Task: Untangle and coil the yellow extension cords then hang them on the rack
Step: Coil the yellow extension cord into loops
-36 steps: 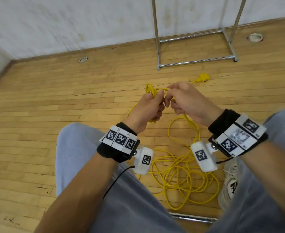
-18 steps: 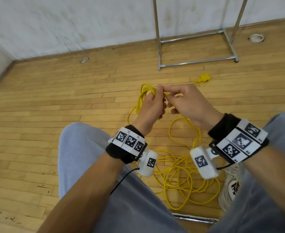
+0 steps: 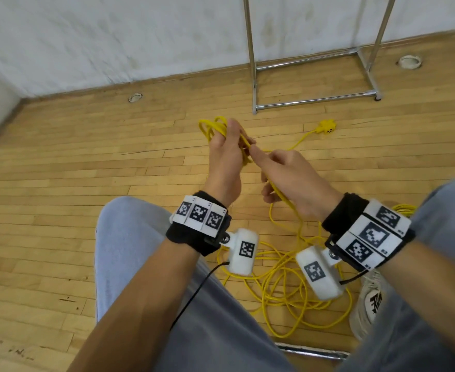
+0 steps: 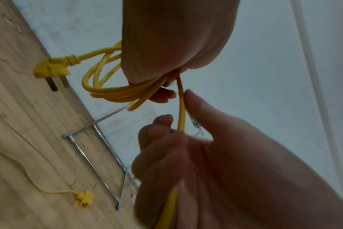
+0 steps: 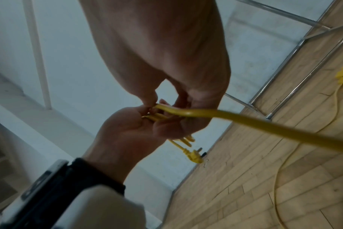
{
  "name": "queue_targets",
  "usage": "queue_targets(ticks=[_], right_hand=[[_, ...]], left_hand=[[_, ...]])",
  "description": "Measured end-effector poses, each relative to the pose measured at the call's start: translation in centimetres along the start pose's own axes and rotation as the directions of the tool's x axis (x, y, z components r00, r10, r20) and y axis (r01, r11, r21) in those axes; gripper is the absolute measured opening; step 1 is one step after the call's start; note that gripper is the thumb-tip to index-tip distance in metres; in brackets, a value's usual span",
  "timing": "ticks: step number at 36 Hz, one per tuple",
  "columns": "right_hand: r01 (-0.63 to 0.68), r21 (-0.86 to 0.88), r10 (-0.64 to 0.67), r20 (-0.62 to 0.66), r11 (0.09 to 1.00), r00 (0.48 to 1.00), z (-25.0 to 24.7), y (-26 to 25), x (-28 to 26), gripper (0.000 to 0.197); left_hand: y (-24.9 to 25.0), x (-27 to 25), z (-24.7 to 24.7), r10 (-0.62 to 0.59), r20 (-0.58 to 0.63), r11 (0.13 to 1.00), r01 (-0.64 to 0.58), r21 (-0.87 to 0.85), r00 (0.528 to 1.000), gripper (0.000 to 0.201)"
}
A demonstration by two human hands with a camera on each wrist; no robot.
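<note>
My left hand [image 3: 233, 142] is raised in front of my knees and grips a small coil of yellow cord [image 3: 214, 127]. In the left wrist view the coil's loops [image 4: 108, 91] and its plug [image 4: 51, 69] hang beside the palm. My right hand [image 3: 265, 170] sits just right of it and holds a single strand [image 4: 181, 111] that leads into the coil. That strand [image 5: 264, 125] runs back past my right wrist. The remaining cord lies in a loose tangle [image 3: 288, 288] on the floor between my legs. A socket end [image 3: 327, 127] lies farther out.
The chrome rack [image 3: 253, 76] stands on the wooden floor by the white wall, just beyond the socket end. My knees in grey trousers frame the tangle, and a white shoe [image 3: 368, 304] sits at its right. A metal bar [image 3: 312, 351] lies near my feet.
The hands were pressed together at the coil. My right hand has drawn back toward me along the strand, while my left hand has turned upright with the coil and shifted slightly left.
</note>
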State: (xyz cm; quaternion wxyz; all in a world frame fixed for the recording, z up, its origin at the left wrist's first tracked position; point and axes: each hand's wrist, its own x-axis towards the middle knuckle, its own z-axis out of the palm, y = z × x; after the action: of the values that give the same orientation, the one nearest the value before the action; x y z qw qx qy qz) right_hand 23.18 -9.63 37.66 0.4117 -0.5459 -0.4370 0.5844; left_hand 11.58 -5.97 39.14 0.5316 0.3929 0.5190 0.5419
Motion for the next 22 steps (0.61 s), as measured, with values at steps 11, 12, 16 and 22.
queue_targets(ticks=[11,12,16,22], right_hand=[[0.003,-0.223,0.082,0.368,0.975,0.926,0.6,2.6,0.5,0.06],[-0.015,-0.229,0.101,0.367,0.973,0.925,0.5,2.9,0.8,0.062],[-0.06,-0.29,0.169,0.365,0.955,0.916,0.2,3.9,2.0,0.07],[-0.048,-0.558,0.292,0.359,0.829,0.887,-0.1,5.5,2.9,0.078]], left_hand=[[2.9,2.5,-3.8,-0.01,-0.109,0.928,-0.031,-0.372,0.994,0.033],[3.1,2.6,-4.1,-0.011,-0.12,0.922,-0.036,-0.384,0.993,0.034],[3.5,3.0,-5.1,-0.057,-0.086,0.871,0.008,-0.491,0.995,0.034],[4.1,4.2,-7.7,-0.091,-0.025,0.804,0.058,-0.592,0.996,0.037]])
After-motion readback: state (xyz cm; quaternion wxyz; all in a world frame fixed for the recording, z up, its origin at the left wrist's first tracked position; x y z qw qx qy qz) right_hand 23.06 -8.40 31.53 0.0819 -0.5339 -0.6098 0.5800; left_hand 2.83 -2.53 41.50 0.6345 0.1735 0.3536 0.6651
